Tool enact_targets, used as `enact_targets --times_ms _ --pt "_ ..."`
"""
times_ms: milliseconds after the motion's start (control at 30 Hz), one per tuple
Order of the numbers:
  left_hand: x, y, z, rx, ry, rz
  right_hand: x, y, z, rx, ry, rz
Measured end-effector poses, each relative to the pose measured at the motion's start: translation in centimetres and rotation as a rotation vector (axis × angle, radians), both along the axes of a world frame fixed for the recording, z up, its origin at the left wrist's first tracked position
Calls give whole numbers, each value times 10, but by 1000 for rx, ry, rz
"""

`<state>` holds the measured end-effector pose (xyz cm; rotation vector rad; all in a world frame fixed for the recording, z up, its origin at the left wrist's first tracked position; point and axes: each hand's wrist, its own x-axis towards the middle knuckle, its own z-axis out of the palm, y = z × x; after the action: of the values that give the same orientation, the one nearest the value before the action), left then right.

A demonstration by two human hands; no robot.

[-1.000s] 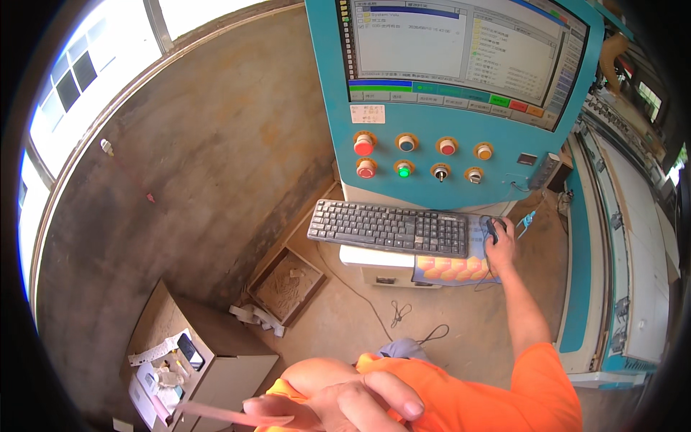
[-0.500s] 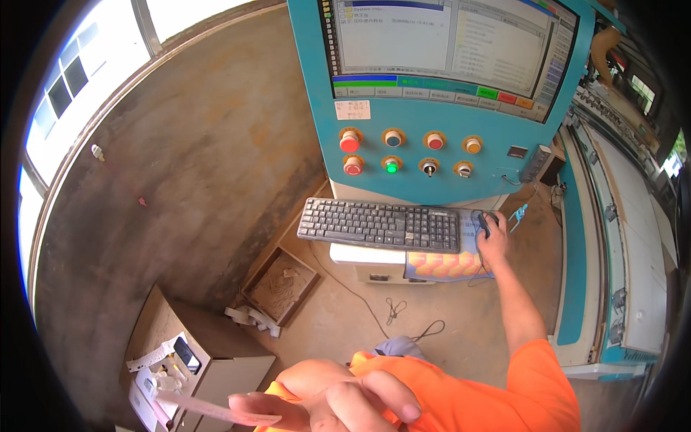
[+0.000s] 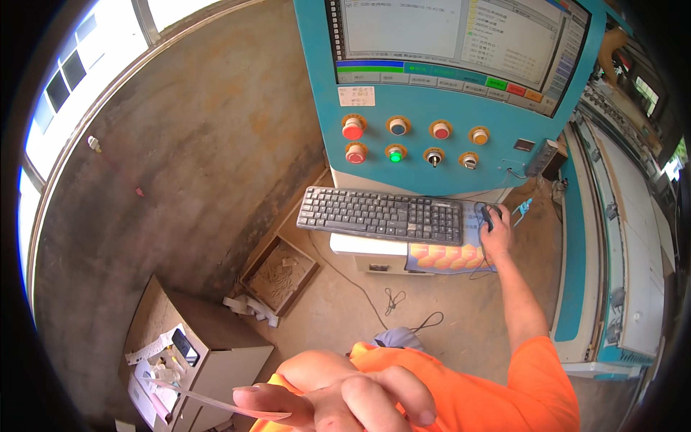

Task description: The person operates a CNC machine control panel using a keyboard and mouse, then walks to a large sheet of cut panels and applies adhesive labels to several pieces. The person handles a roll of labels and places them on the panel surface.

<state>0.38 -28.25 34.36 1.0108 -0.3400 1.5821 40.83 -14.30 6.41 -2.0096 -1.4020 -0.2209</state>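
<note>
Near the right edge of the console shelf, the right hand curls around a black computer mouse; sliding it too far could push it off. The left hand pinches a thin slip, which might drop if loosened. The mouse is partly covered, the slip nearly edge-on, the monitor cut off above.

Downward fisheye view from head height

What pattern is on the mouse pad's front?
The mouse pad has orangey hexagons there, best in the head view.
</note>
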Motion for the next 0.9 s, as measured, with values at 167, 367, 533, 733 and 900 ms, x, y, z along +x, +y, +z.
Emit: enact_targets --times_ms 167,367,533,733,900 --pt "-1 -1 2 -11 14 -7 -1 1 0 -16 -14 -10" --pt "11 1 8 -17 -53 59 -3 -1 4 -53 9 -29" --pt "5 2 4 -31 -5 57 1 -2 0 -25 -32 -37" --pt "8 14 -7 -132 -97 213 -3 0 -1 -29 0 -39" --pt "-8 54 -53 -215 103 210 8 -1 -11 57 -60 -30"
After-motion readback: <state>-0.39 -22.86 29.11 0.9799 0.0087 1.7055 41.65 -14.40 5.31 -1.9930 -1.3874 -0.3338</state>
